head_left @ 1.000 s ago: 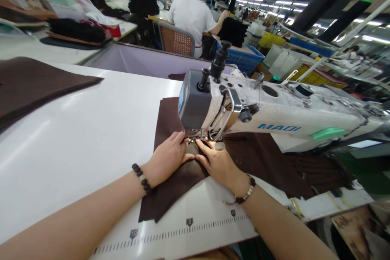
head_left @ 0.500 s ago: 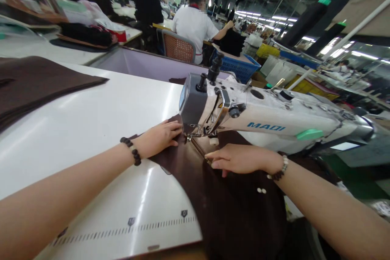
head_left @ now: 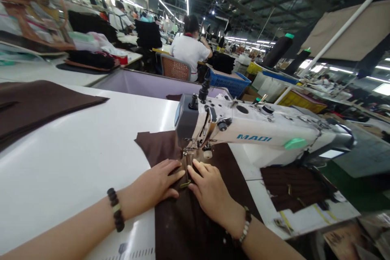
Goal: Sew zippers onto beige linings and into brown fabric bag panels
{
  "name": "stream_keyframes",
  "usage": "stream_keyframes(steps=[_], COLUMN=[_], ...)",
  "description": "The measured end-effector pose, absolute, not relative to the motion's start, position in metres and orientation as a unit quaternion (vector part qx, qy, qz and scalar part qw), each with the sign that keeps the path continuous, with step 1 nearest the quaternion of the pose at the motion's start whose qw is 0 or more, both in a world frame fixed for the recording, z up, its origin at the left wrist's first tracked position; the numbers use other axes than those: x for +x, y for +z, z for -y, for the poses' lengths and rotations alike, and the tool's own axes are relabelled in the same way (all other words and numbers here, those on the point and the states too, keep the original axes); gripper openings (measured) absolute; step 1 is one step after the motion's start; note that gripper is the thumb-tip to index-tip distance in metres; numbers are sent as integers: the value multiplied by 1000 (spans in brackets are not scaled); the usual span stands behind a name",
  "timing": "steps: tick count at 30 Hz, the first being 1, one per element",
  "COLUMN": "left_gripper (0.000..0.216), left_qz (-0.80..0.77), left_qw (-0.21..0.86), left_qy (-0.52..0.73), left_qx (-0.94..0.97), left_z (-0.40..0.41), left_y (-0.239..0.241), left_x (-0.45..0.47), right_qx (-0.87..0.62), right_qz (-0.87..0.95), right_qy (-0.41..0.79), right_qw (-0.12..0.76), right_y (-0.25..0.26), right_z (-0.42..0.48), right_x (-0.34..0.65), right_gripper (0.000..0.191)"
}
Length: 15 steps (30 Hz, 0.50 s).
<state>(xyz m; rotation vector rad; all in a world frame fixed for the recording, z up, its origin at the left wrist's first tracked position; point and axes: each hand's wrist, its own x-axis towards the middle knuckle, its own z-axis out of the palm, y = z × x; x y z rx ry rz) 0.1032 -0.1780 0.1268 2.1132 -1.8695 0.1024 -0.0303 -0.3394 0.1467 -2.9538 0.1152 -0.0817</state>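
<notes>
A dark brown piece of fabric (head_left: 175,227) lies under the needle area of a white sewing machine (head_left: 252,128). In it runs a short zipper (head_left: 189,166) with a brass-coloured pull (head_left: 185,185) at its near end. My left hand (head_left: 152,185) rests on the fabric just left of the zipper, fingers stretched toward the presser foot (head_left: 186,153). On the other side, my right hand (head_left: 211,193) lies with its fingers spread on the fabric, the fingertips close along the zipper. Neither hand grips anything that I can see.
A stack of brown fabric (head_left: 45,107) lies on the white table (head_left: 100,162) at left. More brown pieces with zippers (head_left: 289,187) lie right of the machine. Beyond the table are a purple-lined trough (head_left: 146,83), a blue crate (head_left: 228,81) and a seated person (head_left: 189,50).
The fabric has turned, and the zipper now points more straight toward me. My left hand has come nearer along it; my right hand has moved left beside it. The view has shifted.
</notes>
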Motion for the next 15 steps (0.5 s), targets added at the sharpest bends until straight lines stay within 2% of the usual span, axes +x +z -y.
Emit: stream_keyframes(steps=[5, 11, 15], left_gripper=[44, 68, 67], left_qz=[684, 685, 694], left_qw=[150, 120, 100], left_qy=[26, 34, 29], left_qx=[713, 717, 713], left_z=[178, 184, 185], left_y=[126, 131, 133], left_x=[114, 110, 110], right_qx=[-994, -994, -994], right_qz=[-58, -49, -42], right_qy=[-33, -30, -25], right_qw=[85, 94, 94], right_y=[145, 147, 149], right_z=[332, 335, 339], right_x=[-30, -30, -30], right_gripper=[40, 42, 44])
